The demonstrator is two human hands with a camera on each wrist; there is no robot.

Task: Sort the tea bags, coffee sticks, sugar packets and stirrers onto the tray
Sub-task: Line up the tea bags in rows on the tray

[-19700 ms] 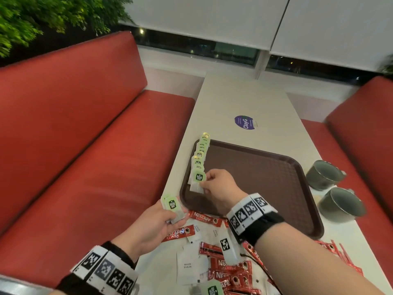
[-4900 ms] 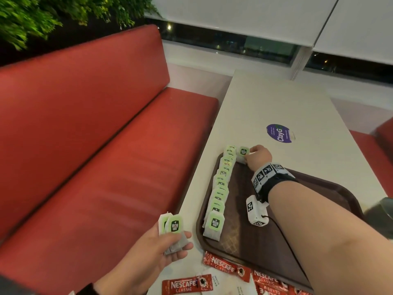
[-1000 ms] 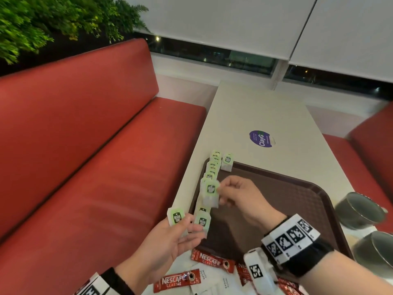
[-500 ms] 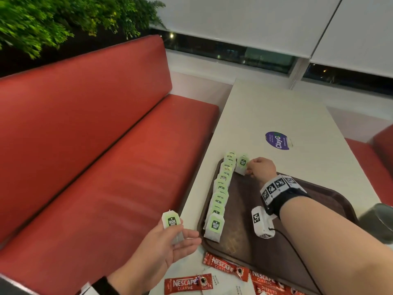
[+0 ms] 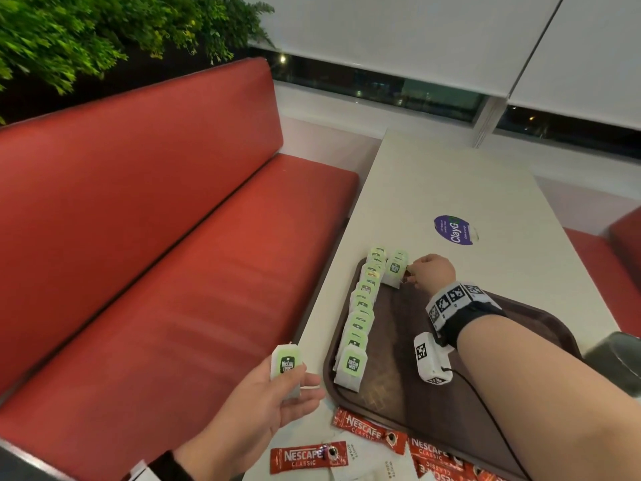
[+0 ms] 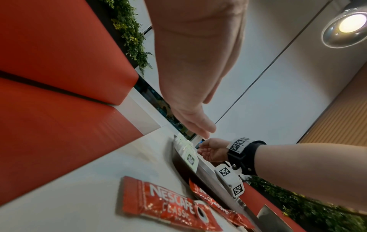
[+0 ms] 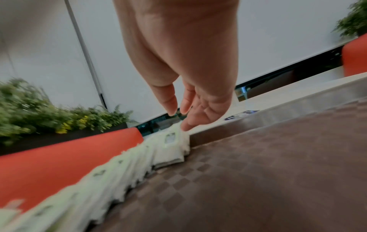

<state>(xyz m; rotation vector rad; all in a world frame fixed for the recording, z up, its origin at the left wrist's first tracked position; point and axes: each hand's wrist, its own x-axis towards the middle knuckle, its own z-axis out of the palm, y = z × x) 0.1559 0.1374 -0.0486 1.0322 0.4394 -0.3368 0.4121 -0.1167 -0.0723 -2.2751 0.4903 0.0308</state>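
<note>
Head view: you're on the tea-bag step. Your right hand [image 5: 432, 272] sets a white-and-green paper tea bag [image 5: 394, 272] at the far left corner of the brown plastic tray [image 5: 392, 383], starting a second row. Your left hand [image 5: 274, 400] pinches a spare tea bag [image 5: 286, 364] left of the tray.

Left wrist view: red coffee sticks [image 6: 164, 208] lie off the tray.

Right wrist view: fingers look relaxed, tips touching the bag. Next, I'd judge: let go and fetch the spare.

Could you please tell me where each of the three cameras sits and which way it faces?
Head: above, looking down at tray; both forearms, left hand, right hand.
Left wrist: low by table, facing along left hand toward coffee stick.
Right wrist: low over tray, facing tea bag row; right hand's fingers.
All three share the tea bag row.
</note>
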